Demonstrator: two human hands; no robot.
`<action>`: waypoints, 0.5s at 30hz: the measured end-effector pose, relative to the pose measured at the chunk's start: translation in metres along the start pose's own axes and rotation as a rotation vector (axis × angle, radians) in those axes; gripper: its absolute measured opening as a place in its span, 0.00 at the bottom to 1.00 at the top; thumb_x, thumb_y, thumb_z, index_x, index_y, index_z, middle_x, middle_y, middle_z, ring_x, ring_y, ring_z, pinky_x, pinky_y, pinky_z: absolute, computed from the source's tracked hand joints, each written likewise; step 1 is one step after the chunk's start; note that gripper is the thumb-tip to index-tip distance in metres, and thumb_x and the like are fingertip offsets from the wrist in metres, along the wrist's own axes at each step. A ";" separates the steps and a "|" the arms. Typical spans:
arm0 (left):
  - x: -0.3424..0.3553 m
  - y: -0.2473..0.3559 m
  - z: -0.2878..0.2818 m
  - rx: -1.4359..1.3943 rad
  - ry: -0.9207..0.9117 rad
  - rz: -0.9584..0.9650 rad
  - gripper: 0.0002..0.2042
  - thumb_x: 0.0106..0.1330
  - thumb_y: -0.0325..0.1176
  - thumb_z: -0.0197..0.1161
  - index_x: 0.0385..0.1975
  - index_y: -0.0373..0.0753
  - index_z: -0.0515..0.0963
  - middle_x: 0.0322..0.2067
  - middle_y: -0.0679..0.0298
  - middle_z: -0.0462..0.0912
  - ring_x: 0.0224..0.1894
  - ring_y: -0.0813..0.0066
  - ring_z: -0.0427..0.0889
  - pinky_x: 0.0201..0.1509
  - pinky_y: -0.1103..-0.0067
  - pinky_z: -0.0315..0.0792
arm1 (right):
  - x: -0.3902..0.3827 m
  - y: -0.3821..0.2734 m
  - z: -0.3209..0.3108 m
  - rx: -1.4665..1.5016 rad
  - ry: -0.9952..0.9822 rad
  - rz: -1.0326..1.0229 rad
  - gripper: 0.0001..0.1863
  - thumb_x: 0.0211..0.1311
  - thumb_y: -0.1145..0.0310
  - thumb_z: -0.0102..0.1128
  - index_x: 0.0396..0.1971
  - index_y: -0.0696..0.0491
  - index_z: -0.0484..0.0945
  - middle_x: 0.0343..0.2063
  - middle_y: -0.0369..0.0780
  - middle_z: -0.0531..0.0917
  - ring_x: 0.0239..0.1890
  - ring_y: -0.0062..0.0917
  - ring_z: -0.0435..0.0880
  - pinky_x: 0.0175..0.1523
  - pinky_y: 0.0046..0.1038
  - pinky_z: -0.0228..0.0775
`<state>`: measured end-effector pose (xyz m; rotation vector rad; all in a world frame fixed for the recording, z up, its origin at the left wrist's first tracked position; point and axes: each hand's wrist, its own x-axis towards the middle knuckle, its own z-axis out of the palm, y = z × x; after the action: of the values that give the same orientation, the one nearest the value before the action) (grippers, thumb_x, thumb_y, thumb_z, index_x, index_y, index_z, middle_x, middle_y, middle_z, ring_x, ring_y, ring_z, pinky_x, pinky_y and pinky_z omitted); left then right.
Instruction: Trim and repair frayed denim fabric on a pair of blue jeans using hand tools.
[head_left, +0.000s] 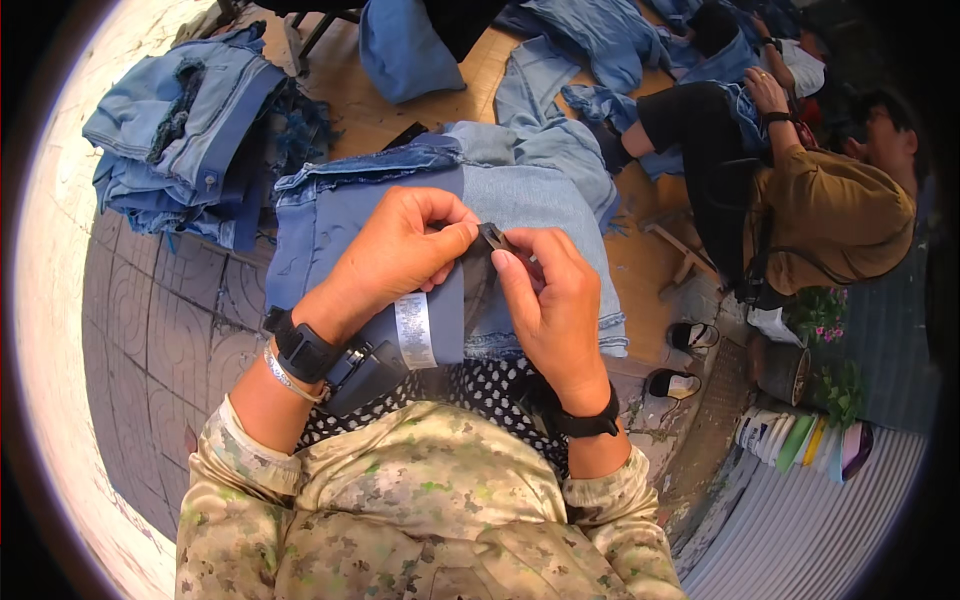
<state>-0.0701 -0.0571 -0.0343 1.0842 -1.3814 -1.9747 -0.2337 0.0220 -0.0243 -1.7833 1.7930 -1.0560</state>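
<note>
A pair of light-blue jeans [545,200] lies across my lap, its darker blue inner cloth facing up on the left. A white label [413,328] sticks out from that cloth below my left wrist. My left hand [410,240] is closed above the jeans, thumb and forefinger pinched together; what they hold is too small to make out. My right hand [560,300] is closed around small dark thread snips [489,234], mostly hidden by the fingers. Their tip is beside my left fingertips.
Folded jeans [190,130] are stacked at the left on paving. More denim [600,45] lies at the far side. A person [830,215] sits at the right, hands on denim. Sandals [672,384], a flower pot [782,368] and a corrugated sheet [800,530] are at the right.
</note>
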 end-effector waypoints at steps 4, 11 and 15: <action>0.000 -0.003 0.000 -0.001 -0.003 -0.007 0.06 0.66 0.30 0.59 0.33 0.33 0.77 0.21 0.74 0.74 0.17 0.92 0.68 0.18 0.90 0.61 | 0.004 0.000 0.001 0.014 -0.016 0.020 0.07 0.57 0.71 0.62 0.34 0.58 0.77 0.29 0.44 0.79 0.28 0.37 0.80 0.32 0.32 0.70; 0.000 -0.005 -0.001 -0.014 -0.007 0.004 0.06 0.65 0.30 0.59 0.33 0.33 0.77 0.19 0.73 0.74 0.16 0.91 0.68 0.17 0.89 0.61 | 0.005 -0.001 0.001 0.088 -0.021 0.082 0.06 0.57 0.72 0.62 0.31 0.58 0.78 0.27 0.45 0.80 0.26 0.36 0.81 0.31 0.30 0.72; -0.001 -0.005 -0.001 0.003 -0.012 0.004 0.05 0.66 0.29 0.59 0.34 0.34 0.77 0.21 0.75 0.74 0.17 0.92 0.67 0.17 0.90 0.59 | 0.005 0.005 0.002 0.090 -0.056 0.130 0.07 0.58 0.71 0.62 0.32 0.59 0.78 0.27 0.43 0.82 0.26 0.26 0.82 0.30 0.26 0.71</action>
<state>-0.0685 -0.0548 -0.0385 1.0715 -1.3927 -1.9800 -0.2362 0.0165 -0.0280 -1.6052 1.7721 -1.0091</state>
